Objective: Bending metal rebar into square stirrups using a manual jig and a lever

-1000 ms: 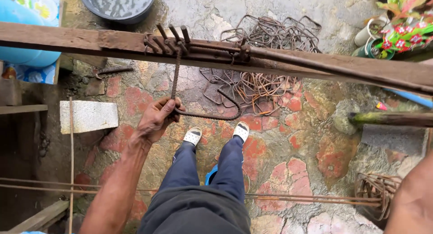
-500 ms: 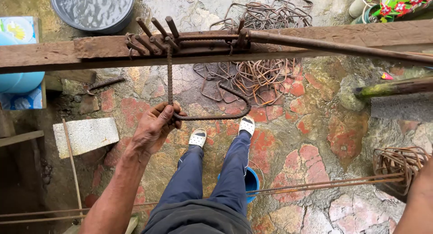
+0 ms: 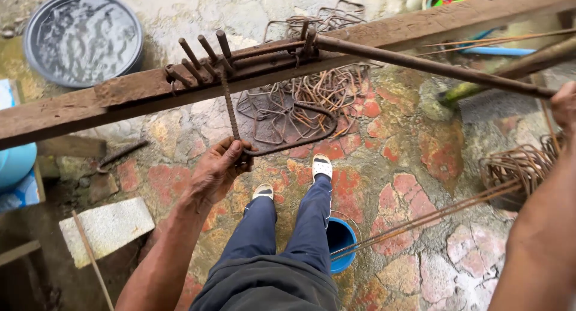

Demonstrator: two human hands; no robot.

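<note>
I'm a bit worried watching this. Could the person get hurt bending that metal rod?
Maybe. The left hand grips the rusty rod right at its bend, so fingers might get pinched or scraped. The right hand is at the far end of the long bar; if that slipped off the pegs, it could swing suddenly. The bent rods piled near the shoes could trip them.

Bare stone floor [image 3: 414, 185] lies open right of the feet, while bent stirrups [image 3: 312, 101] (a tangled heap) crowd under the wooden beam [image 3: 90, 104].
</note>
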